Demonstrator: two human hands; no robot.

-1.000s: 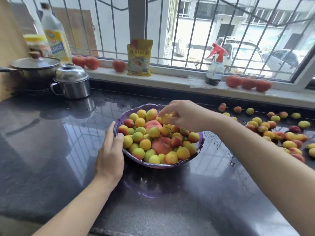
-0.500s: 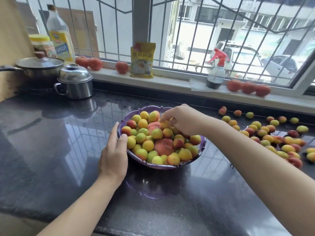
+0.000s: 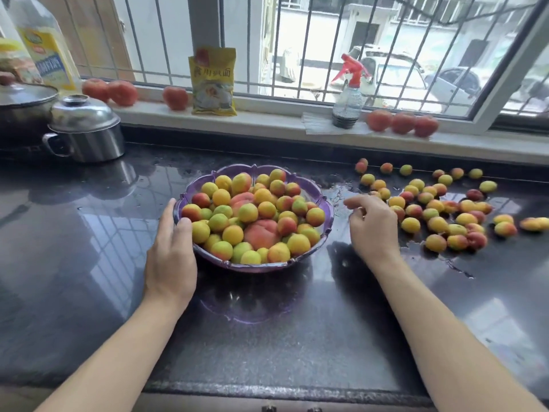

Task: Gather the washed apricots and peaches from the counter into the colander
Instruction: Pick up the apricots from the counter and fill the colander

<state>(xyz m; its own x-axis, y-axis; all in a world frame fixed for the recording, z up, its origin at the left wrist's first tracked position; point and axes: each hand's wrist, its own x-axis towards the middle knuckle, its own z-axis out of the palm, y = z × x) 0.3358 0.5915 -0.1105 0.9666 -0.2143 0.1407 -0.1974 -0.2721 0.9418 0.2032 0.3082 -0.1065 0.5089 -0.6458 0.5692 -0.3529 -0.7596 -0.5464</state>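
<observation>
A purple scalloped colander (image 3: 321, 194) stands mid-counter, heaped with yellow-orange apricots (image 3: 248, 212) and a few larger pink peaches (image 3: 262, 232). My left hand (image 3: 171, 254) rests against its left rim, fingers straight, thumb on the edge. My right hand (image 3: 372, 226) hovers over the wet counter just right of the colander, fingers loosely curled and holding nothing. Several loose apricots (image 3: 436, 224) lie scattered on the counter to its right, the nearest ones touching its knuckles.
The black stone counter (image 3: 89, 248) is wet near the fruit. A steel pot (image 3: 86, 132) and a lidded pan (image 3: 23, 105) stand at the back left. On the windowsill sit tomatoes (image 3: 402, 122), a yellow packet (image 3: 214, 81), a spray bottle (image 3: 348, 93) and an oil bottle (image 3: 44, 46).
My right hand has left the top of the fruit heap in the colander and moved right, down to the counter beside the loose apricots. My left hand stays on the rim.
</observation>
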